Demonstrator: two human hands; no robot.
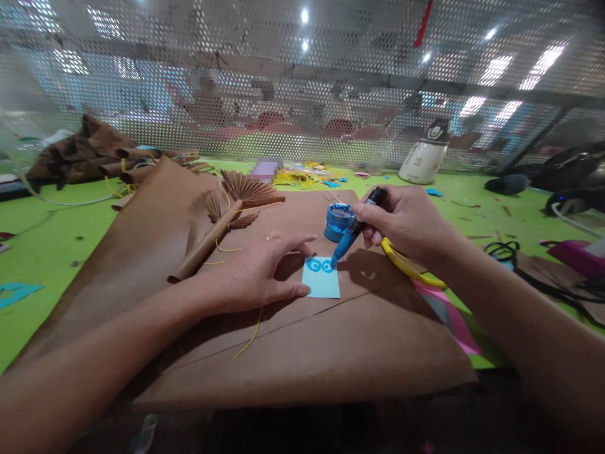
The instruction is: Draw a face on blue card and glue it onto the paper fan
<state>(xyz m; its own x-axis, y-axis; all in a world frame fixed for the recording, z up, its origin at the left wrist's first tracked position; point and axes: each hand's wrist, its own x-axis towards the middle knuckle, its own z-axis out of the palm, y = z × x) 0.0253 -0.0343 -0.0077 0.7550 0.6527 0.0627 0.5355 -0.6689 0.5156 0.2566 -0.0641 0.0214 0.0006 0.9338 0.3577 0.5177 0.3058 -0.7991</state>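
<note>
On the brown paper [378,334] lies a light-blue note [324,287], apparently steadied by the left hand [253,269], thumb and fingers wide apart, while the right hand [401,217] grips a marker [356,228] slantwise, seemingly to guide its tip over the drawing [320,265].

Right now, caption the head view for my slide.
Right hand holds black-and-blue marker to square light-blue paper bearing drawn eyes, left hand at its edge.
</note>
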